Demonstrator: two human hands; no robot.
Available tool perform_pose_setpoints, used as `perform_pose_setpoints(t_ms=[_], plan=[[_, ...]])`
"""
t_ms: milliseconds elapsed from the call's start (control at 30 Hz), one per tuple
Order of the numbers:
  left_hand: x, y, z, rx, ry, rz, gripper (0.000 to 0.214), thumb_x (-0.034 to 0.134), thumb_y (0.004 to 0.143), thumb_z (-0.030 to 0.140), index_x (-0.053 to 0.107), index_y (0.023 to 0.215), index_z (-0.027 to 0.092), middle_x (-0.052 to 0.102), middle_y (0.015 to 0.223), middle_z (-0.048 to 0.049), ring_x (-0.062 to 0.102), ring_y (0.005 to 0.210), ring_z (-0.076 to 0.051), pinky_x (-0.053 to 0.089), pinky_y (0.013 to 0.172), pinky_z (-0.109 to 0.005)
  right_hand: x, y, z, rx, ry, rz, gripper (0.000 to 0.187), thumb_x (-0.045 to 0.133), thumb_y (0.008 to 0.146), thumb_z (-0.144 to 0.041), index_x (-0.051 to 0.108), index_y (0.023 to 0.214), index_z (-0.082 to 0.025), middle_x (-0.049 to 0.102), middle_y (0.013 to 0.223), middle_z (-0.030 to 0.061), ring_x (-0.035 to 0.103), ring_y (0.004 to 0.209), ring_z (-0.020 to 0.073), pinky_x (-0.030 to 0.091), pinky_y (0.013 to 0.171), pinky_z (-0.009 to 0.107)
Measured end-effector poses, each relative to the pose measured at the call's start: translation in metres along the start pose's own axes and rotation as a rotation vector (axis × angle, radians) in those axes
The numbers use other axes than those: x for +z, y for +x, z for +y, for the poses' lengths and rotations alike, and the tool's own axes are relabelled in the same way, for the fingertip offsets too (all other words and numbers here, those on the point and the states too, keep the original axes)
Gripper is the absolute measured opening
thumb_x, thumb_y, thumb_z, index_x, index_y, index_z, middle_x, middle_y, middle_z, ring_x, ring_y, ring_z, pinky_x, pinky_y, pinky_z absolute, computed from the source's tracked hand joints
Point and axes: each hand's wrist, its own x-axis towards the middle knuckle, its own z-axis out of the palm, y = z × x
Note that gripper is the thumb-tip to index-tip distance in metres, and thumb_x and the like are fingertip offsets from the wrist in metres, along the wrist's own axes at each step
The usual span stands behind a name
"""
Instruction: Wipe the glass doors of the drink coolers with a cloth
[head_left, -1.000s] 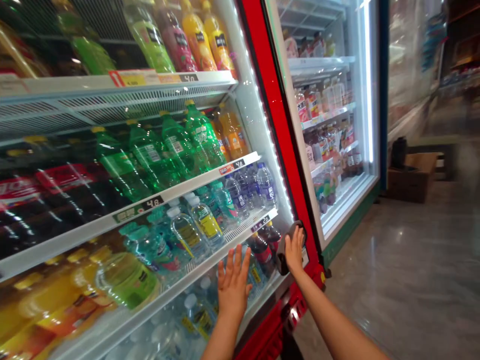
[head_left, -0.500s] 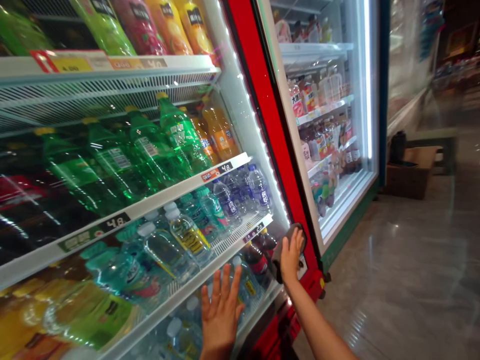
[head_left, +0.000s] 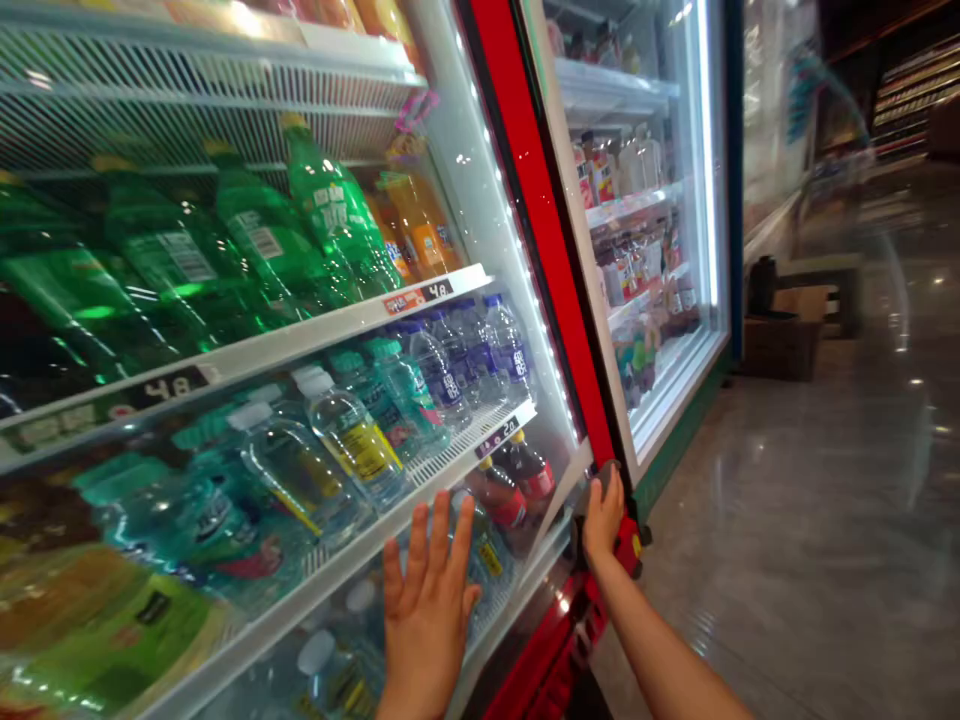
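Observation:
My left hand [head_left: 427, 595] has its fingers spread, palm toward the glass front of a lit drinks fridge, before the bottom shelves; it looks to lie flat on the glass. Lower right of the red door frame [head_left: 536, 190], my right hand [head_left: 604, 515] is on a dark, soft-looking cloth [head_left: 580, 530], mostly hidden under the fingers. Near the left hand stand clear water bottles [head_left: 352, 435] with white caps. Small cola bottles [head_left: 534, 470] lie behind the glass between the two hands.
Green soda bottles [head_left: 341, 215] and orange soda bottles [head_left: 427, 235] fill the shelf above. A second lit fridge [head_left: 679, 400] stands to the right. Beyond it, a cardboard box [head_left: 780, 345] sits on the shiny floor [head_left: 795, 520].
My right hand and the dark cloth have slid down along the frame to its lower corner. My left hand stays spread out. The view has tilted slightly.

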Motion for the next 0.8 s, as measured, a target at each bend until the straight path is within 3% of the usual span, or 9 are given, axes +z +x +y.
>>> perform_pose_setpoints(t_ms=[67,133,300,367,467,633,700,800], plan=[[-0.002,0.001,0.004,-0.007,-0.025,-0.012,0.116,0.085,0.069,0.032,0.012,0.159,0.033,0.013,0.167,-0.0049,0.009,0.155,-0.030,-0.007,0.125,-0.053,-0.014,-0.008,0.025,0.031,-0.016,-0.029,0.068,0.024,0.099,-0.051,0.038,0.152,-0.010,0.055,0.141,0.0234,0.050,0.134,0.0329,0.040,0.108,0.054],[-0.001,-0.002,0.007,-0.017,-0.052,-0.010,0.115,0.085,0.069,0.029,0.012,0.159,0.033,0.011,0.167,-0.0048,0.010,0.155,-0.029,-0.007,0.125,-0.051,-0.018,0.000,0.027,0.030,-0.018,-0.068,0.069,0.018,0.100,-0.049,0.035,0.153,-0.009,0.054,0.143,0.0234,0.050,0.134,0.0308,0.042,0.107,0.051],[0.011,-0.039,0.012,-0.077,-0.075,0.026,0.097,0.075,0.081,0.031,0.016,0.158,0.034,0.013,0.167,-0.0036,0.005,0.156,-0.026,-0.013,0.124,-0.049,0.009,0.019,-0.028,-0.108,0.015,-0.157,0.064,0.021,0.101,-0.043,0.023,0.159,-0.017,0.030,0.162,0.0149,0.027,0.150,0.0271,0.030,0.117,0.052],[0.015,-0.061,0.011,-0.092,-0.072,0.031,0.092,0.073,0.084,0.032,0.019,0.158,0.034,0.014,0.168,-0.0037,0.003,0.156,-0.026,-0.015,0.123,-0.049,0.013,0.006,-0.045,-0.254,0.037,-0.218,0.063,0.028,0.099,-0.039,0.020,0.160,-0.023,0.024,0.165,0.0101,0.019,0.153,0.0273,0.026,0.119,0.055],[0.017,-0.095,0.005,-0.124,-0.058,0.053,0.089,0.072,0.084,0.034,0.022,0.157,0.035,0.013,0.168,-0.0033,0.003,0.156,-0.026,-0.011,0.124,-0.049,0.000,-0.018,-0.042,-0.485,0.041,-0.256,0.064,0.034,0.096,-0.030,0.023,0.159,-0.029,0.026,0.164,0.0072,0.021,0.152,0.0279,0.028,0.119,0.056],[0.015,-0.138,-0.009,-0.165,-0.021,0.110,0.085,0.070,0.086,0.037,0.022,0.156,0.038,0.010,0.168,-0.0024,0.005,0.156,-0.026,0.001,0.127,-0.050,-0.014,-0.016,-0.027,-0.380,0.012,-0.017,0.065,0.030,0.099,-0.029,0.014,0.160,-0.018,0.022,0.163,0.0196,0.023,0.151,0.0302,0.031,0.116,0.057],[0.014,-0.150,-0.015,-0.185,-0.004,0.109,0.085,0.069,0.086,0.038,0.022,0.156,0.038,0.012,0.168,-0.0026,0.005,0.156,-0.025,0.002,0.127,-0.050,-0.010,-0.018,-0.041,-0.379,0.018,-0.029,0.063,0.030,0.100,-0.030,0.016,0.160,-0.018,0.023,0.163,0.0192,0.024,0.151,0.0293,0.031,0.116,0.055],[0.014,-0.163,-0.021,-0.203,0.018,0.090,0.082,0.068,0.087,0.039,0.023,0.156,0.037,0.018,0.167,-0.0032,0.003,0.156,-0.025,-0.003,0.126,-0.053,-0.008,-0.045,-0.062,-0.530,-0.017,-0.194,0.062,0.031,0.101,-0.030,0.017,0.161,-0.023,0.025,0.164,0.0139,0.021,0.152,0.0279,0.033,0.116,0.054]])
